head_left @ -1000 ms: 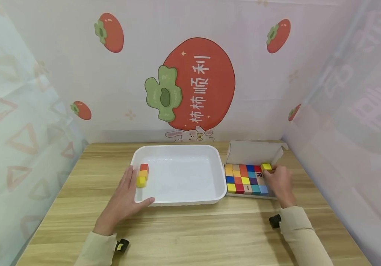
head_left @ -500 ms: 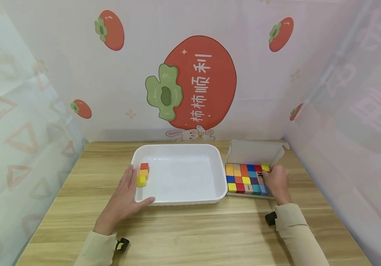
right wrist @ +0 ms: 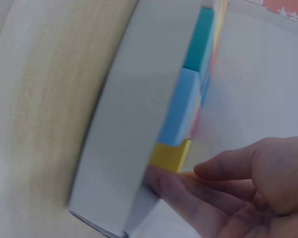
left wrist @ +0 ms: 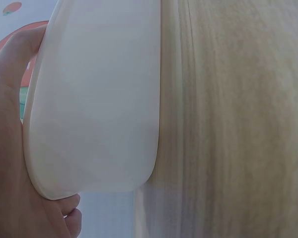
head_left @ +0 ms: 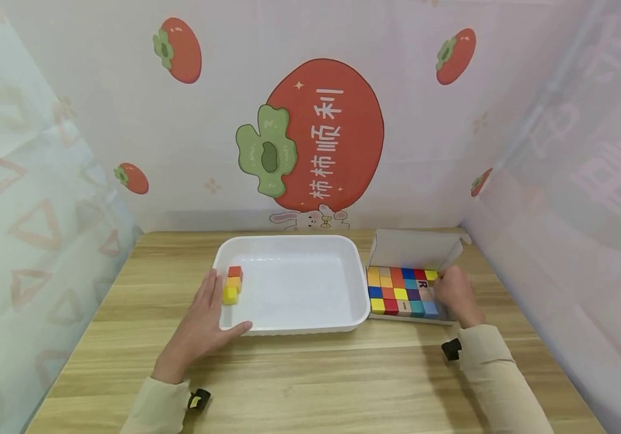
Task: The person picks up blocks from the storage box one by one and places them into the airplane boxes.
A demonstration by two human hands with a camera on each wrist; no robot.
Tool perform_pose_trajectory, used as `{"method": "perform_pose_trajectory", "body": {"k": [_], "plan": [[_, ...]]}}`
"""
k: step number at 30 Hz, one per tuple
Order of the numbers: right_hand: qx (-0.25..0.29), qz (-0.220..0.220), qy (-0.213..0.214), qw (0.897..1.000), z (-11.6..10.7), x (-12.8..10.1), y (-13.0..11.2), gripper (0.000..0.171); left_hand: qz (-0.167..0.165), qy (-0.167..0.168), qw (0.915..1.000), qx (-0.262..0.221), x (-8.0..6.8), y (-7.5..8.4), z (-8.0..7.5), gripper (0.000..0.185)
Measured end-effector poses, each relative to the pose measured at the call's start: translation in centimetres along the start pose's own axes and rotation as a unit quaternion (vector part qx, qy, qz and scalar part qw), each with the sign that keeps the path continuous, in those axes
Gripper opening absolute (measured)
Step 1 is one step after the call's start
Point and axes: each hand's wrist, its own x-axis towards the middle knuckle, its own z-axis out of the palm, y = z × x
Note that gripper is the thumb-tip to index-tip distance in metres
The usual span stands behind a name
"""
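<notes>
My left hand [head_left: 196, 325] rests on the near-left corner of the white tray [head_left: 299, 328], fingers along its left wall and thumb on the front rim. Inside the tray, a red block [head_left: 235, 271], an orange block [head_left: 232, 283] and a yellow block [head_left: 230, 295] stand in a line at the left. My right hand [head_left: 455, 295] is at the right end of a cardboard box [head_left: 413, 247] filled with coloured blocks [head_left: 400, 293]. In the right wrist view its fingertips lie beside a yellow block [right wrist: 171, 156], the thumb apart from it.
The box's lid stands raised at the back, close to the printed wall [head_left: 418, 181]. Tray and box sit side by side on the wooden table [head_left: 321, 386]. Printed sheets also rise at the left and right.
A yellow block at the box's back right corner, at first raised in my right hand's fingers, now sits level with the others. That hand has drawn slightly right. My left hand stays put.
</notes>
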Motion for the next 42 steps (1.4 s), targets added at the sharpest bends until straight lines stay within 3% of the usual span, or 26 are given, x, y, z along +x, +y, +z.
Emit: {"method": "perform_pose_trajectory", "body": {"k": [6, 11, 15, 23, 29, 34, 37, 42], "plan": [[-0.007, -0.023, -0.011, 1.000, -0.8, -0.4, -0.8, 0.041, -0.002, -0.003, 1.0000, 0.000, 0.0, -0.1, 0.1, 0.132], [-0.022, -0.043, -0.035, 0.998, -1.4, -1.1, -2.7, 0.021, -0.006, -0.004, 1.0000, 0.000, 0.0, -0.1, 0.0, 0.132], [-0.024, -0.073, -0.047, 0.996, -1.8, -1.6, -4.7, 0.038, -0.007, -0.005, 1.0000, 0.001, 0.0, 0.0, -0.1, 0.132], [-0.002, -0.131, -0.050, 0.990, -1.9, -2.5, -9.3, 0.040, -0.006, -0.006, 1.0000, 0.002, 0.0, 0.0, 0.0, 0.132], [-0.003, -0.196, -0.029, 0.980, -1.2, -2.4, -12.9, 0.029, -0.003, -0.005, 1.0000, -0.003, 0.0, -0.1, 0.0, 0.132], [0.001, -0.204, -0.064, 0.977, -0.2, -2.1, -16.3, 0.029, -0.003, -0.003, 1.0000, -0.002, 0.0, -0.2, 0.1, 0.132], [-0.003, -0.210, -0.090, 0.974, 0.4, -2.0, -18.2, 0.038, -0.005, -0.003, 1.0000, -0.002, 0.0, -0.2, 0.1, 0.132], [-0.015, -0.258, -0.105, 0.960, 1.9, -1.1, -20.9, 0.038, -0.004, -0.001, 1.0000, -0.003, 0.0, -0.2, 0.1, 0.132]]}}
